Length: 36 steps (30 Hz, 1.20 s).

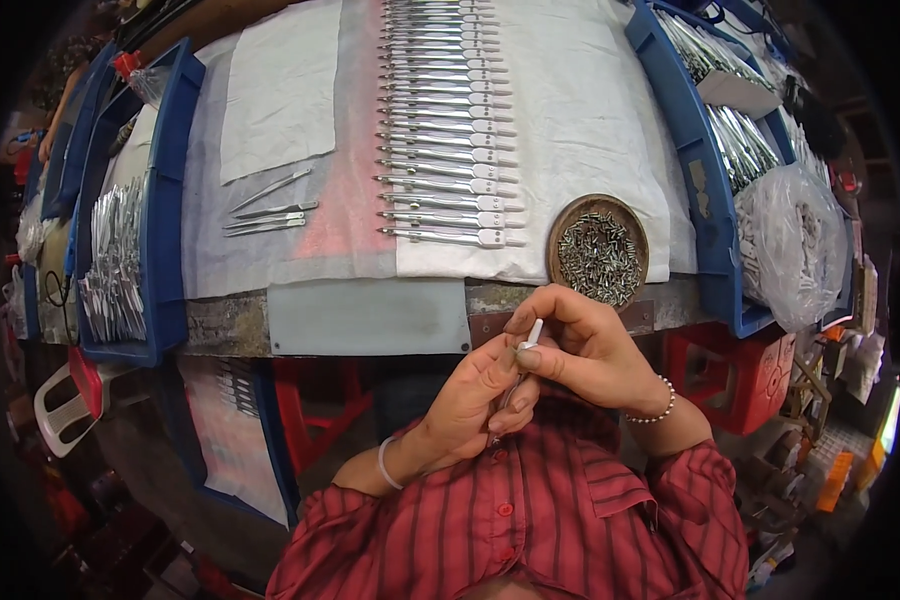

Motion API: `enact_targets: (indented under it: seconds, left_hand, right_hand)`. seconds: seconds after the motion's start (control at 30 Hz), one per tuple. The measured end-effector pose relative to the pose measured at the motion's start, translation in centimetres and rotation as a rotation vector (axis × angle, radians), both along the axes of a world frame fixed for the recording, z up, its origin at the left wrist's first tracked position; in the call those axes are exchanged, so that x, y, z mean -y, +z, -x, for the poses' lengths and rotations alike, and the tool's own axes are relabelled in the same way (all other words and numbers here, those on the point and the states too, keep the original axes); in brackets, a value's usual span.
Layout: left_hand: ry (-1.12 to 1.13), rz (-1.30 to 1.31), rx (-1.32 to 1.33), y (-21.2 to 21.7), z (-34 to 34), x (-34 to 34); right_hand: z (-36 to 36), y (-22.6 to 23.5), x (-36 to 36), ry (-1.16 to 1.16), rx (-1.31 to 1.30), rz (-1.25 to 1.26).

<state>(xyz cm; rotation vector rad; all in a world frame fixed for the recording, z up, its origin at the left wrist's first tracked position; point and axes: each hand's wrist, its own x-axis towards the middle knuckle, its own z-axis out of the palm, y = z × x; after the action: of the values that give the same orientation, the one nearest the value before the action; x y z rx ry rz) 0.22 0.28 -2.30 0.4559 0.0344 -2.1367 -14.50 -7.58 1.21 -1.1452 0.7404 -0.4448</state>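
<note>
Close to my body, in front of the table edge, my left hand [482,385] is closed around a slender metal piece with a white end [536,330]. Only the white tip and a little metal show between the fingers. The thumb and fingers of my right hand [588,350] pinch the same piece near its white end. On the white cloth [590,110] lies a column of similar slender silver pieces [450,180] with pale ends. A round brown bowl [642,232] of small metal pins or screws stands just beyond my right hand.
Several loose silver pieces [270,215] lie left of the column, below a white sheet [282,90]. Blue bins [165,200] with silver pieces flank the table on the left, and another blue bin [695,170] with a clear plastic bag [795,240] on the right. Red stools [320,400] stand underneath.
</note>
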Motion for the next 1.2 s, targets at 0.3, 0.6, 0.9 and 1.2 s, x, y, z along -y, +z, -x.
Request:
enact_targets:
  seconds: [0.3, 0.6, 0.9, 1.2]
  left_hand:
    - [-0.024, 0.023, -0.183, -0.4, -0.6, 0.4]
    - [-0.017, 0.006, -0.199, -0.3, -0.5, 0.3]
    - [0.011, -0.023, -0.221, -0.6, -0.3, 0.5]
    - [0.052, -0.023, -0.198, -0.1, -0.1, 0.8]
  right_hand:
    - [4.1, 2.5, 3.3, -0.195, -0.734, 0.878]
    - [4.6, 1.3, 4.4, 0.023, -1.002, 1.103]
    - [5.3, 1.1, 4.6, -0.183, -0.806, 1.069]
    - [2.9, 2.0, 1.7, -0.096, -0.215, 0.684]
